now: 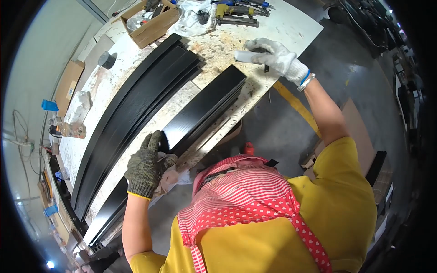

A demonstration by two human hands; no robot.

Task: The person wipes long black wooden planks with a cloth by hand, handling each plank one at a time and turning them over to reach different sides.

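Observation:
My left hand [144,170], in a dark grey-green knit glove, lies at the near end of a straight black board [200,107] near the table's front edge. Its fingers point away from me; beside the thumb and palm a crumpled pale pink cloth [169,178] bunches up and hangs past the edge, seemingly gripped there. My right hand [281,59], in a white glove, is raised off the far right end of that board, closed round a smooth, flat pale piece [246,56]. Left of the straight board lie several curved black mouldings [136,102], side by side.
The white, stained worktable [298,22] carries an open cardboard box [157,25], a white rag [193,20] and nail guns [236,13] at the back. A dark round can [107,60] and a clear bottle [73,130] stand at the left. A yellow line [296,104] crosses the floor.

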